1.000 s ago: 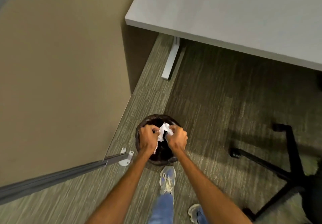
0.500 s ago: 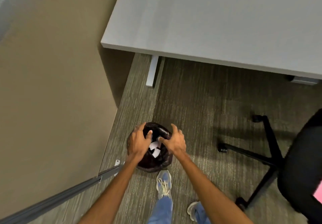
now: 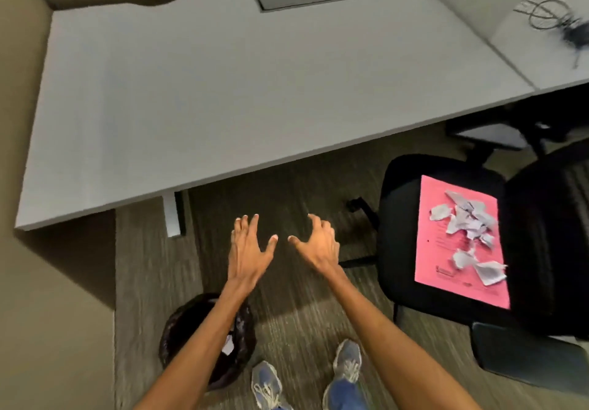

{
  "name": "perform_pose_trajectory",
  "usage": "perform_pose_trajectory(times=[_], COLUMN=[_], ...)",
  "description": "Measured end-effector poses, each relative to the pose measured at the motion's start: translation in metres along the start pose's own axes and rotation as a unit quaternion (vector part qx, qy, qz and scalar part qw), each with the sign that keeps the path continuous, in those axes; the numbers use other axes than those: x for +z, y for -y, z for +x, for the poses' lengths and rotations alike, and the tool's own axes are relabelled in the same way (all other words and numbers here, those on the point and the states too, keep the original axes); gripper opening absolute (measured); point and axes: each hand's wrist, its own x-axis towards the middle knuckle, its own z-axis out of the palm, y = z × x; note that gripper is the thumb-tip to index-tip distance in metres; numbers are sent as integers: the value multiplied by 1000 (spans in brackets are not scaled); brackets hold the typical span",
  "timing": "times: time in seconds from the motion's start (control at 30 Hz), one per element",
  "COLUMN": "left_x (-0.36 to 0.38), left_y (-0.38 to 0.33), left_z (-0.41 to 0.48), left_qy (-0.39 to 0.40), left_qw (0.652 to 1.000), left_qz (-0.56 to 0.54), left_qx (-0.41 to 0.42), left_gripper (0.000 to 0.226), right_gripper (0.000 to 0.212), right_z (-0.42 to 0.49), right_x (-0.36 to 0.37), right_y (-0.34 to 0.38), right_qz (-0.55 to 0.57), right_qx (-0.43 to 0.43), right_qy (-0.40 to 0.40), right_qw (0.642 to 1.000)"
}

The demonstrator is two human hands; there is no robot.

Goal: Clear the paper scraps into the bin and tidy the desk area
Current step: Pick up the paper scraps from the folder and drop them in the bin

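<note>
We log the left hand [image 3: 250, 247] and right hand [image 3: 318, 243] at frame centre: fingers spread wide, holding nothing. Paper scraps [image 3: 468, 231] lie on a pink sheet [image 3: 446, 269] at right; bin [image 3: 191, 330] lower left.

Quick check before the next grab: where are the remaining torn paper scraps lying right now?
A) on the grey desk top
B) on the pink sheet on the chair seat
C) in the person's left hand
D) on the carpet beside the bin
B: the torn paper scraps lie on the pink sheet on the black chair; both hands are open and hold nothing.
</note>
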Motion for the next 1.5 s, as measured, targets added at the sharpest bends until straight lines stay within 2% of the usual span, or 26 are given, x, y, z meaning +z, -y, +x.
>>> perform_pose_trajectory(times=[0.23, 0.4, 0.53, 0.77, 0.87, 0.97, 1.1, 1.23, 1.33, 1.5], left_x=[39, 79, 125, 232, 280, 315, 351, 370, 369, 364], left_y=[-119, -194, -247, -320, -343, -358, -373, -379, -379, -374], left_z=[28, 33, 35, 35, 43, 49, 56, 63, 65, 59], left_qy=[38, 87, 144, 245, 249, 247, 263, 282, 259, 216], left_qw=[991, 981, 968, 935, 924, 923, 924, 921, 927, 932], left_qz=[41, 42, 70, 106, 124, 128, 125, 138, 132, 126], left_qx=[119, 169, 193, 235, 261, 266, 249, 229, 237, 263], left_gripper=[77, 82, 87, 94, 89, 82, 74, 63, 50, 41], right_gripper=[77, 76, 78, 98, 115, 121, 115, 90, 72, 57], right_z=[24, 33, 40, 48, 58, 64, 71, 79, 83, 90], right_x=[-111, -170, -211, -238, -225, -211, -196, -188, -187, -183], right_y=[-73, -142, -210, -323, -353, -369, -378, -378, -376, -373], right_qz=[26, 51, 27, 39, 25, 35, 63, 47, 30, 12], right_qx=[46, 92, 155, 285, 321, 333, 315, 287, 280, 271], right_qy=[-84, -125, -154, -105, -67, -64, -97, -127, -149, -153], right_qw=[995, 987, 975, 952, 944, 940, 942, 948, 948, 950])
